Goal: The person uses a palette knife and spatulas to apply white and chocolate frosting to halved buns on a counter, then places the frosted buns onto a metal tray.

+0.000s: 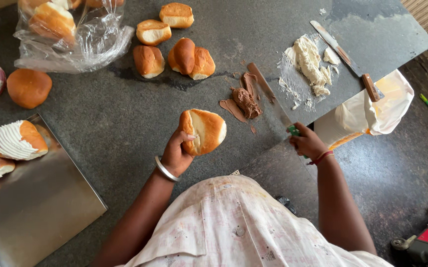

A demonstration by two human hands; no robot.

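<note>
Golden bun [203, 131] we find gripped in left hand [177, 154]; right hand [307, 143] grasps knife [269, 95] beside chocolate cream [246, 101] on the counter [125, 113].

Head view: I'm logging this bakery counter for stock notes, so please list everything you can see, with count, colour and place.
Split bun: one, golden-brown, white inside, held above the counter.
Plain buns: five loose, golden-brown, far middle; one round bun at left.
Plastic bag: one, clear, buns inside, far left.
Cream-filled buns: at least two, white cream, on the tray.
Steel tray: one, silver, near left.
Brown spread: one smear, centre counter.
White cream: one heap, right.
Long knife: one, green handle, blade by the brown spread.
Second knife: one, wooden handle, far right.
Piping bag: one, white, counter's right edge.
Counter: dark grey stone.
Left hand: holds the split bun.
Right hand: grips the long knife.
</note>
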